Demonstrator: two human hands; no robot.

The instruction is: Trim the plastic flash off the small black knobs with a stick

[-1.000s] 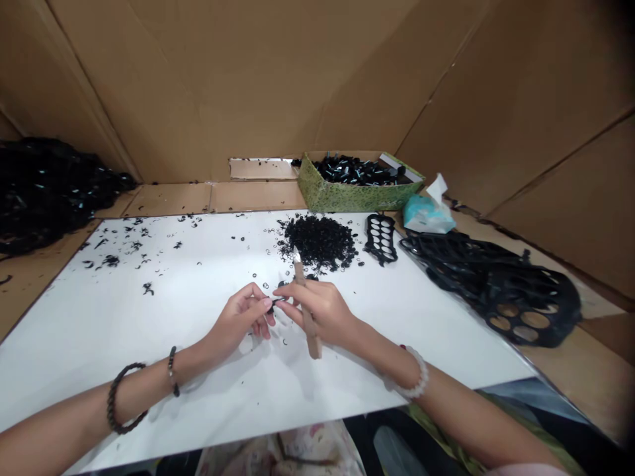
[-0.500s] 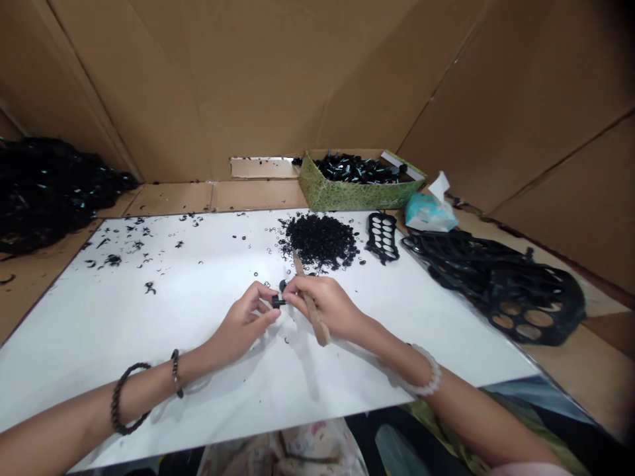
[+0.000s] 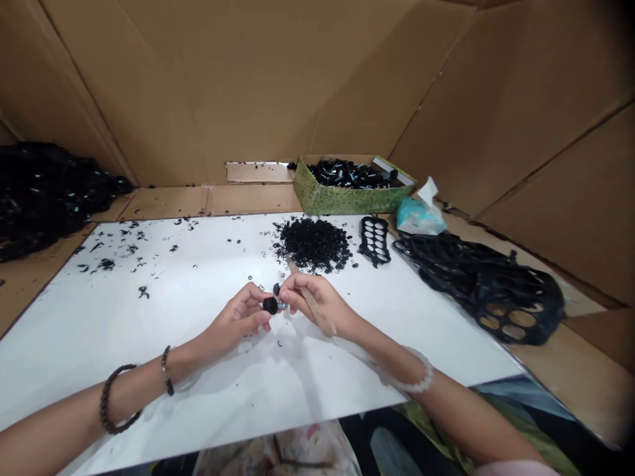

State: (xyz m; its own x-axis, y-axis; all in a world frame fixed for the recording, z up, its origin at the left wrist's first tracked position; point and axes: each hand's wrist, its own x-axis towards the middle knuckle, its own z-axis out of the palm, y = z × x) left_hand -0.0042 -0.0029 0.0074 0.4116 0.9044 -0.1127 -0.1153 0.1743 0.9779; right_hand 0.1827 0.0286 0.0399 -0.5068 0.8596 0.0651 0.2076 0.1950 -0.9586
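My left hand point(image 3: 237, 318) is closed, its thumb and fingers pinching a small black-headed bolt point(image 3: 270, 305) with a short metal shank pointing right. My right hand point(image 3: 325, 305) is closed around a wooden stick point(image 3: 321, 318) that slants across its palm. The right fingertips are at the bolt's shank. A second small black-headed piece point(image 3: 276, 289) shows at the right fingertips, partly hidden by them. Beyond the hands, a heap of small black rings and scraps point(image 3: 315, 244) lies on the white board point(image 3: 198, 370).
A green box point(image 3: 352, 198) of black-headed bolts stands behind the heap. To its right are a tissue pack point(image 3: 421, 217), a black perforated strip point(image 3: 374, 241) and black perforated sheets point(image 3: 476, 284). A dark shiny pile point(image 3: 49, 195) sits far left. Cardboard walls point(image 3: 248, 79) enclose the table.
The bolt in my left hand has turned, so its round black head now faces me more. The view has shifted slightly. My right hand still holds the wooden stick.
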